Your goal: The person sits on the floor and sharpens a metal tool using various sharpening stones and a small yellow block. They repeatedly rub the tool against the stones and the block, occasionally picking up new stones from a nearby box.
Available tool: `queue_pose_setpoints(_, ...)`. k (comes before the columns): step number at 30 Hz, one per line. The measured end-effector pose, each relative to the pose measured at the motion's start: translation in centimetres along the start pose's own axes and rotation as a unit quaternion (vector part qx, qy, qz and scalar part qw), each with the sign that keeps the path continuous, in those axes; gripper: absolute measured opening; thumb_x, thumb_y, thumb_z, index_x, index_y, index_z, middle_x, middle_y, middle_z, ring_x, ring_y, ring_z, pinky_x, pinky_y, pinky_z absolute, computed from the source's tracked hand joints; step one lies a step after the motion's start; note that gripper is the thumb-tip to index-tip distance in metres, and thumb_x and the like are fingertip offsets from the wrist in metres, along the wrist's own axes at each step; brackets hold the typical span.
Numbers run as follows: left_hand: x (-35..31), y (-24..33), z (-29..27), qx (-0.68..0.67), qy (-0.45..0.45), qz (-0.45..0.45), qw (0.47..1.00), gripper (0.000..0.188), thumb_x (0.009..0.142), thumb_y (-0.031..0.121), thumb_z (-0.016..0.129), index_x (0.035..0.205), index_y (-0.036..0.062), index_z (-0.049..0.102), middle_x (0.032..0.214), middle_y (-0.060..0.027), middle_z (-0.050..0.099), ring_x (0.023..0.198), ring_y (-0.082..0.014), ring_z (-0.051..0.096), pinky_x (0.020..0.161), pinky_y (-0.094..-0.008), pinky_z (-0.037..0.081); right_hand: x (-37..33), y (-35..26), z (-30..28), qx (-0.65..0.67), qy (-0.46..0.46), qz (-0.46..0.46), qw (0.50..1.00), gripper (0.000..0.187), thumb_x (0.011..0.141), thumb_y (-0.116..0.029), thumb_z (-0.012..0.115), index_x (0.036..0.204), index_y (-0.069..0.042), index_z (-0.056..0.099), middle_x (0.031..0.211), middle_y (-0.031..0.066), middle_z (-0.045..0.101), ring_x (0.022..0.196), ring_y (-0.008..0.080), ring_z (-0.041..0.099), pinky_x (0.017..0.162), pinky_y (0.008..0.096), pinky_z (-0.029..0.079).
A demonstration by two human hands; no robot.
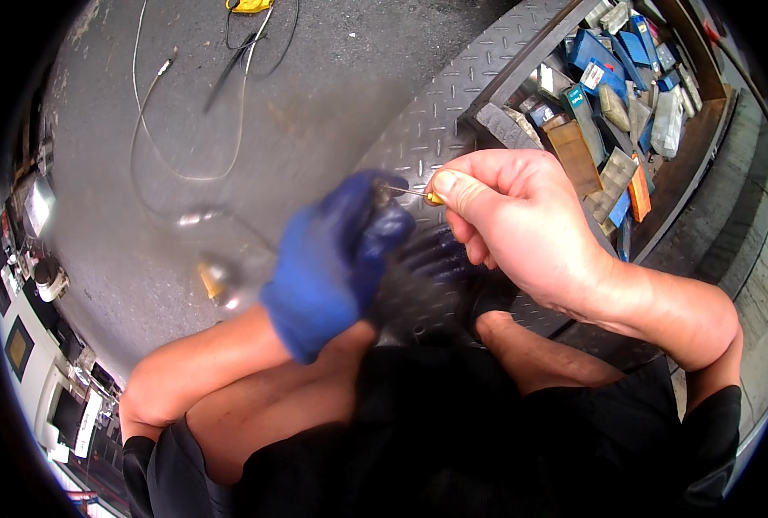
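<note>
My right hand (522, 207) is bare, its thumb and fingertips pinching a thin metal rod (412, 192) by its small yellow end. The rod's other end points left and meets my left hand (332, 250), which wears a blue work glove with a dark coated palm and is smeared by motion. Its fingers are closed around a small greyish metal piece (382, 192), too blurred to name. Below my hands, a dark blue coated glove (436, 256) lies with its fingers showing, partly hidden behind my right hand.
A metal bin (529, 53) of blue boxes, wrapped blocks and metal pieces stands at far right on diamond-tread plate (440, 104). A thin hose (134, 129) loops over the grey floor at left. Nearer lies a blurred metal and yellow object (216, 283). Something yellow (250, 5) sits at the top edge.
</note>
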State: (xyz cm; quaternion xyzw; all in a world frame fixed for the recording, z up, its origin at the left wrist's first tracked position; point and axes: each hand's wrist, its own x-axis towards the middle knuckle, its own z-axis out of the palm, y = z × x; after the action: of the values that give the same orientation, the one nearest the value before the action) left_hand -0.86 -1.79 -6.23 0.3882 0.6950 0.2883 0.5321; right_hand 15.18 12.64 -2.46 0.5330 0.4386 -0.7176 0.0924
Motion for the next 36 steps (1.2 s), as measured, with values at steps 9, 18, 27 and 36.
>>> queue_pose_setpoints(9, 0.0, -0.2, 0.0, -0.005, -0.005, -0.001, 1.0, 0.025, 0.106, 0.006, 0.065, 0.13, 0.0014, 0.068, 0.105, -0.0086, 0.077, 0.098, -0.0124, 0.069, 0.089, -0.0318, 0.057, 0.0, -0.3, 0.1, 0.005, 0.003, 0.021, 1.0, 0.021, 0.109, -0.02, 0.066, 0.102, -0.004, 0.076, 0.072, -0.0028, 0.065, 0.058, 0.0045, 0.056, 0.052, 0.0213, 0.044)
queue_pose_setpoints(18, 0.9, -0.1, -0.2, -0.044, 0.009, 0.04, 0.998, 0.027, 0.108, 0.009, 0.063, 0.134, 0.0008, 0.065, 0.105, -0.006, 0.074, 0.103, -0.0132, 0.069, 0.095, -0.0307, 0.055, 0.0, 0.1, -0.5, 0.078, -0.026, 0.018, 0.996, 0.023, 0.111, -0.022, 0.062, 0.103, -0.003, 0.073, 0.073, -0.001, 0.067, 0.058, 0.0071, 0.059, 0.055, 0.0216, 0.048)
queue_pose_setpoints(27, 0.9, -2.7, 0.2, -0.231, -0.039, -0.08, 0.969, 0.03, 0.115, 0.025, 0.056, 0.133, 0.0034, 0.067, 0.095, -0.0008, 0.066, 0.088, -0.0081, 0.06, 0.084, -0.0272, 0.051, -0.8, 7.8, -4.0, -0.269, 0.049, -0.266, 0.924, 0.013, 0.096, -0.011, 0.073, 0.101, 0.0, 0.076, 0.083, 0.0117, 0.072, 0.069, 0.0182, 0.069, 0.064, 0.0332, 0.055)
queue_pose_setpoints(36, 0.8, -2.6, 0.9, -0.126, -0.096, -0.166, 0.973, 0.024, 0.11, 0.025, 0.064, 0.127, 0.0091, 0.072, 0.095, 0.0012, 0.07, 0.08, -0.0051, 0.06, 0.071, -0.0226, 0.05, 0.9, 11.7, -5.0, -0.383, 0.055, -0.252, 0.887, 0.008, 0.093, -0.004, 0.06, 0.099, -0.002, 0.066, 0.087, 0.0216, 0.071, 0.084, 0.0441, 0.071, 0.075, 0.0504, 0.057)
